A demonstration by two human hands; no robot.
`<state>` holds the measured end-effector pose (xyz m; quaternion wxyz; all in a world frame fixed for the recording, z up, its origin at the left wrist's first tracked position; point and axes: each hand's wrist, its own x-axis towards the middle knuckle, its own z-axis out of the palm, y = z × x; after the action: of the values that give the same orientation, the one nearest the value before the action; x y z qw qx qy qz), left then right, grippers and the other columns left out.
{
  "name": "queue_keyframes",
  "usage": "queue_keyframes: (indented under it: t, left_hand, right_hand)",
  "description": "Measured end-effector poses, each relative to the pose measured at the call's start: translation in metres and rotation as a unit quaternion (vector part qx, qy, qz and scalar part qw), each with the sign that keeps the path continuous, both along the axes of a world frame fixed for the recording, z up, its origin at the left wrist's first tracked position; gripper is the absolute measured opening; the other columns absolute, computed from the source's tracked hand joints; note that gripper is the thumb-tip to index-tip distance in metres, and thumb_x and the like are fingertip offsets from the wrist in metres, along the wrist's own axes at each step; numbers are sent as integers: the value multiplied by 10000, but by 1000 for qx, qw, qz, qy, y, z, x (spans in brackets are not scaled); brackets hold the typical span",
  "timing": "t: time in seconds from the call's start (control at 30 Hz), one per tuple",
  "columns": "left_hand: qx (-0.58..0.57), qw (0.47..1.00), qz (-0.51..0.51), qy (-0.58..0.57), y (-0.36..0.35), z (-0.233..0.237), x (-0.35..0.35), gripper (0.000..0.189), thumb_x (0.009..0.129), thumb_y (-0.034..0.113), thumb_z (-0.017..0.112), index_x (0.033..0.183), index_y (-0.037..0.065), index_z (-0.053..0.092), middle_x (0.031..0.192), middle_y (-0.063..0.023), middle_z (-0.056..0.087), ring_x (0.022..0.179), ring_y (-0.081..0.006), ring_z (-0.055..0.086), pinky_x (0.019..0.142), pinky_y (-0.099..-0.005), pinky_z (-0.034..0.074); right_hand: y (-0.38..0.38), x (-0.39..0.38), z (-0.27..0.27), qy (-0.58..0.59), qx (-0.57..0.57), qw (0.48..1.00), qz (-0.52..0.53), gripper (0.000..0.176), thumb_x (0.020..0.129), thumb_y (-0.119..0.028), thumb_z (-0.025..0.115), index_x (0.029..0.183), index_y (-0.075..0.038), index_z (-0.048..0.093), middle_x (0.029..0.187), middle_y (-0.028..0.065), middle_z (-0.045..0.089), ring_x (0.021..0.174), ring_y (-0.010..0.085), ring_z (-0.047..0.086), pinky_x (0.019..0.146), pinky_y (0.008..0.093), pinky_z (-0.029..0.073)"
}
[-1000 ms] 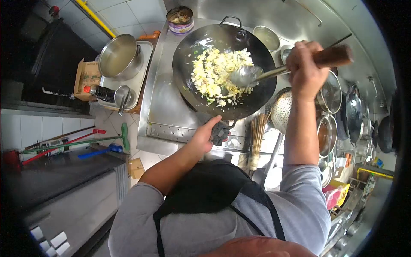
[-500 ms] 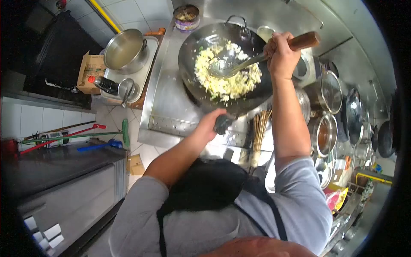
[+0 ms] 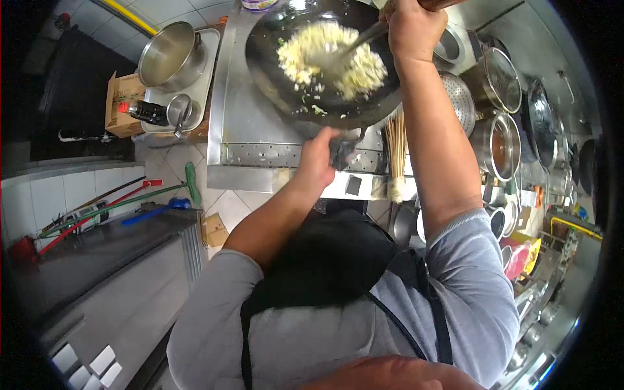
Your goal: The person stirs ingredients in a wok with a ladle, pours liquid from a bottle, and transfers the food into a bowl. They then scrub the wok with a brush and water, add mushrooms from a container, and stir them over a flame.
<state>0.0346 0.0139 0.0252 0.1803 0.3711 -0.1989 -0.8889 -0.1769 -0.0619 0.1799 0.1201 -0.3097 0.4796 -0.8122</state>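
A black wok (image 3: pixel 265 68) sits on the steel stove, tilted a little towards me. Chopped pale yellow and white food with green bits (image 3: pixel 365 70) lies in it, looking like rice or egg. My right hand (image 3: pixel 416 34) is wrapped round the wooden handle of a metal ladle (image 3: pixel 368 36), whose bowl is blurred by motion in the food. Down at the wok's near rim, my left hand (image 3: pixel 317 161) is closed on a dark folded cloth (image 3: pixel 342 153) at the wok's handle. The cloth mostly hides that handle.
On the left, a tray (image 3: pixel 209 78) bears a steel pot (image 3: pixel 170 57), a dark red-capped bottle (image 3: pixel 148 112) and a small metal pitcher (image 3: pixel 180 112). A bamboo wok brush (image 3: pixel 395 156) stands right of the cloth. Several pots, including one with brown liquid (image 3: pixel 500 146), line the right.
The ladle's bowl, clear before, is now blurred and the food has shifted around it. The wok and both hands appear higher in the view, which has tilted down.
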Motion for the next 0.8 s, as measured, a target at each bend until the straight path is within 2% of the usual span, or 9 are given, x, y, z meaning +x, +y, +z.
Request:
queue_keyframes:
  t: [0.13, 0.2, 0.37, 0.47, 0.53, 0.6, 0.67, 0.73, 0.8]
  left_hand:
    - [-15, 997, 58, -49, 60, 7, 56, 256, 954, 143, 506, 1096, -25, 638, 1053, -167, 706, 941, -261, 709, 827, -384, 585]
    - [24, 997, 59, -35, 53, -3, 46, 267, 964, 168, 501, 1086, -18, 648, 1025, -153, 705, 867, -242, 705, 733, -361, 578]
    - [6, 1000, -1, -31, -8, -29, -7, 305, 998, 247, 478, 1045, 5, 658, 927, -121, 700, 808, -196, 674, 696, -335, 527]
    - [68, 994, 76, -39, 48, -4, 26, 280, 973, 224, 511, 1035, -11, 649, 949, -135, 707, 811, -234, 690, 749, -346, 560]
    - [52, 995, 76, -34, 46, -3, 25, 274, 971, 217, 513, 1032, -13, 649, 948, -140, 706, 821, -240, 692, 755, -348, 567]
    - [50, 997, 58, -32, 36, -7, 23, 267, 970, 205, 518, 1032, -17, 651, 947, -134, 705, 800, -237, 685, 706, -357, 564]
    - [8, 998, 3, -70, -5, -39, -6, 276, 972, 205, 514, 1039, -24, 652, 962, -143, 707, 767, -230, 670, 668, -361, 545]
    - [16, 999, 27, -43, 4, -31, -3, 281, 976, 207, 510, 1040, -27, 652, 966, -140, 707, 756, -225, 663, 655, -356, 536]
    - [36, 997, 48, -52, 25, 3, 15, 300, 985, 216, 501, 1056, -37, 646, 974, -140, 702, 762, -217, 663, 646, -351, 531]
  right_hand:
    - [75, 14, 58, 31, -83, 991, 102, 261, 899, -58, 599, 683, -95, 457, 594, 26, 432, 474, 139, 406, 480, 291, 356]
    - [99, 42, 65, 117, -96, 982, 110, 293, 903, -38, 594, 666, -74, 425, 587, 17, 397, 439, 128, 362, 452, 288, 333]
    - [5, 2, -19, 111, 0, 994, -18, 179, 896, -78, 657, 735, -39, 588, 582, 44, 519, 478, 143, 512, 466, 284, 420]
    - [21, 5, 31, 126, -59, 990, -33, 225, 892, -125, 673, 718, -80, 538, 576, -8, 512, 465, 102, 485, 453, 274, 388]
    - [71, -9, 45, 369, 32, 925, -85, 173, 889, -55, 634, 726, -40, 579, 568, 54, 513, 458, 142, 478, 450, 290, 399]
    - [95, 34, 58, 163, -110, 971, 134, 158, 879, -27, 618, 729, -37, 568, 607, 74, 526, 452, 140, 452, 427, 301, 364]
    - [72, 48, 20, 120, -16, 993, 12, 186, 885, -55, 642, 732, -29, 540, 594, 55, 509, 465, 135, 469, 440, 284, 388]
    - [27, 8, -30, 269, 25, 957, -103, 193, 878, -61, 663, 738, -32, 534, 614, 47, 524, 483, 136, 489, 457, 280, 400]
    - [29, 10, -5, 200, -11, 978, -56, 189, 874, -67, 670, 745, -34, 536, 632, 50, 540, 489, 138, 498, 461, 280, 400]
